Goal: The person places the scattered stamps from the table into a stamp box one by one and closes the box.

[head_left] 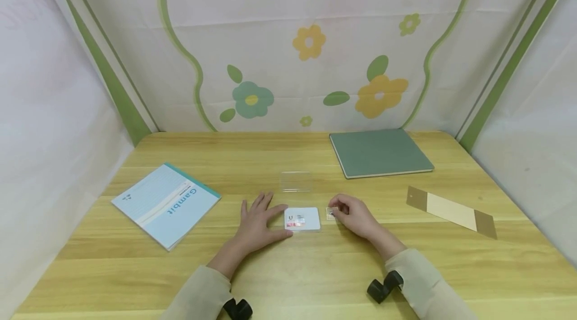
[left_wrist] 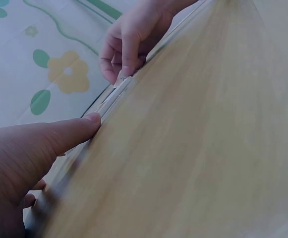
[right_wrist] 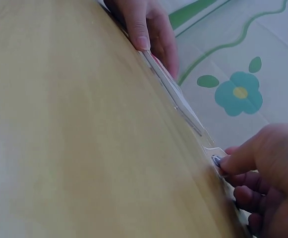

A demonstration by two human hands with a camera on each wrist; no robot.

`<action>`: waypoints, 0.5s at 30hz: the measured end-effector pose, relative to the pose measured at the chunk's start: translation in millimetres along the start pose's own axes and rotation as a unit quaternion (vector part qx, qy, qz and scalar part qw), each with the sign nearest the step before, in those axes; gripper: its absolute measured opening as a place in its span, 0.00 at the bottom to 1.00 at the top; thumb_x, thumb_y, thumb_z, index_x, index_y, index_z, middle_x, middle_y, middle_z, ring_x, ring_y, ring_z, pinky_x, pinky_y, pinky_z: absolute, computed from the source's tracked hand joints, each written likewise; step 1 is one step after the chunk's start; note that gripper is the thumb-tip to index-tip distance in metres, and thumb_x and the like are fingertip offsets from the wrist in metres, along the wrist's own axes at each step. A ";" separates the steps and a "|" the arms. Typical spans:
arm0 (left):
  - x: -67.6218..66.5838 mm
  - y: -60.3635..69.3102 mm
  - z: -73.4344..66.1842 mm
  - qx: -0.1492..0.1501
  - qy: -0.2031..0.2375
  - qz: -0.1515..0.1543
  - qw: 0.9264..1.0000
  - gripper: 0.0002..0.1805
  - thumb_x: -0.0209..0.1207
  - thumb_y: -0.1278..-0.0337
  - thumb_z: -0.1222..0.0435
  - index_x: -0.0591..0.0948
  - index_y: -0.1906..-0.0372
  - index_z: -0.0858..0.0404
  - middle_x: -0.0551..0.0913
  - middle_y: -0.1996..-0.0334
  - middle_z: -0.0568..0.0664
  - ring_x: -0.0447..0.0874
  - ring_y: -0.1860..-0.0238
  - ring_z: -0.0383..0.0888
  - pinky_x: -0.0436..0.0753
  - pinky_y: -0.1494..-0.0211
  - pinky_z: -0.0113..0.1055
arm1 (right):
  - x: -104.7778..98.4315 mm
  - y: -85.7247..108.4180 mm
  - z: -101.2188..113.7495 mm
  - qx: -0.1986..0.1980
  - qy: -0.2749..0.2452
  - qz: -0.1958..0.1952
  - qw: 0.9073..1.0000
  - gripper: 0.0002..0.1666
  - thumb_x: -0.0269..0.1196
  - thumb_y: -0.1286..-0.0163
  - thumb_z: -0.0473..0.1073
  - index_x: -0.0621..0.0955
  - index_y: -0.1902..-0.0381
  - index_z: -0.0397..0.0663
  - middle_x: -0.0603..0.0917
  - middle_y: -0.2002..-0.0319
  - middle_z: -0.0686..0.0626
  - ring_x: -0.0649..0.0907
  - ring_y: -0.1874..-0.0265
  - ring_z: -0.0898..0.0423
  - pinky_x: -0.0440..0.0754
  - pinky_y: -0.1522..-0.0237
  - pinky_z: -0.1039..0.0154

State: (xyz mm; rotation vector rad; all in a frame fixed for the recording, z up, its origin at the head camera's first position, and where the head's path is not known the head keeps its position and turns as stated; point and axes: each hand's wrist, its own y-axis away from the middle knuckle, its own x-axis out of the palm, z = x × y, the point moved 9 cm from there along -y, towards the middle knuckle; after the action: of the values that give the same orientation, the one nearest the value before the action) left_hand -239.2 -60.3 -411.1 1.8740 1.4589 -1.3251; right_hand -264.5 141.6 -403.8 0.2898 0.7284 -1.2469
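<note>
A small white card with a pink-and-grey label (head_left: pixel 303 219) lies flat near the middle of the table, a clear edge showing beneath it. My left hand (head_left: pixel 259 225) is spread, thumb and index fingertip touching the card's left corners. To the right of the card, my right hand (head_left: pixel 356 216) pinches a small clear square piece (head_left: pixel 330 213) with a dark spot at its centre. In the right wrist view the thumb of my right hand (right_wrist: pixel 267 168) lies on a small metallic round part (right_wrist: pixel 216 160) of that clear piece, other fingers curled.
Behind the card lies a clear rectangular piece (head_left: pixel 296 181). A light blue notebook (head_left: pixel 167 205) is at the left, a green book (head_left: pixel 380 153) at the back right, and a brown-and-cream strip (head_left: pixel 451 211) at the right. A floral curtain (head_left: pixel 270 19) hangs behind the table.
</note>
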 end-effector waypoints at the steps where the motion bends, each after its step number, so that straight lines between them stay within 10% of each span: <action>1: -0.1 0.1 -0.3 0.000 0.001 0.000 1.000 0.35 0.56 0.65 0.37 0.73 0.47 0.49 0.57 0.39 0.58 0.46 0.38 0.55 0.35 0.45 0.60 | -0.9 -0.8 0.5 -0.001 -0.003 -0.004 1.000 0.06 0.58 0.44 0.30 0.77 0.69 0.44 0.72 0.79 0.54 0.68 0.81 0.59 0.67 0.79 0.67; 15: 0.9 -1.1 0.3 -0.007 0.000 0.003 1.000 0.36 0.56 0.65 0.36 0.74 0.47 0.49 0.58 0.39 0.57 0.46 0.37 0.54 0.35 0.45 0.59 | 10.9 -5.5 44.4 0.010 -0.140 0.009 0.990 0.06 0.59 0.47 0.27 0.79 0.69 0.31 0.80 0.71 0.41 0.73 0.77 0.55 0.71 0.75 0.69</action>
State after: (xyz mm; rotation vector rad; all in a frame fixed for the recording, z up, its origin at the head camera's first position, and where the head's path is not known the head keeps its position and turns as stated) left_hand -240.4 -59.7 -411.8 1.8684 1.4583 -1.3073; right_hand -252.9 106.2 -376.8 0.1329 0.4708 -1.2480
